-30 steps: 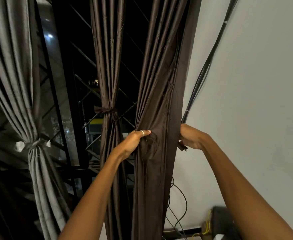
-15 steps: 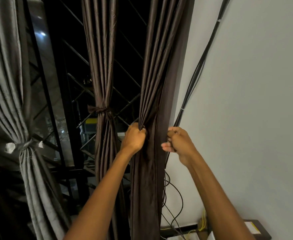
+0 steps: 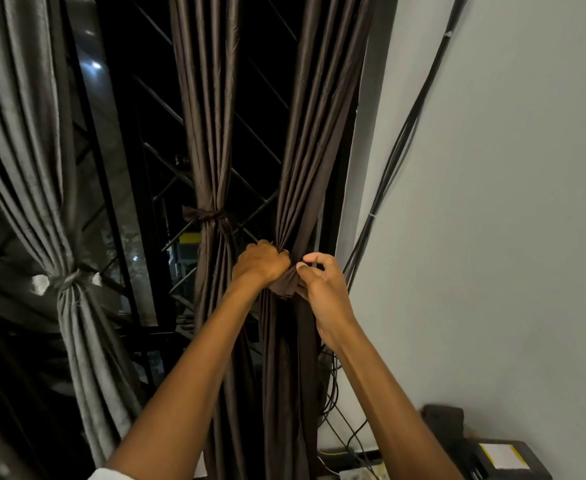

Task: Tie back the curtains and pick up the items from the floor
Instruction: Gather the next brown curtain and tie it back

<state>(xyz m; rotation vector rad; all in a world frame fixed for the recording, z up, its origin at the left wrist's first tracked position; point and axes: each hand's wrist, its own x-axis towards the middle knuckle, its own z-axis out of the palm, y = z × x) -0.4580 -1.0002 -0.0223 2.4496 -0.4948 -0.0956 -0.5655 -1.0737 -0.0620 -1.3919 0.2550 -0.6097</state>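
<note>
Head view: grey curtain at left and middle curtain are tied. The left hand has its grip clenched round the bunched right curtain, and the right hand pinches its tie. Floor pickup apparently not yet done.

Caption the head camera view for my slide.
Left hand grips the bunched brown curtain; right hand pinches a fold of it.

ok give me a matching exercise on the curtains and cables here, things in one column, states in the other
1 grey curtain
2 middle curtain
3 right curtain
4 cables

a run up the wall
b tied with a brown band
c held by left hand and right hand
d tied with a pale band

Pairs: 1-d, 2-b, 3-c, 4-a
</note>
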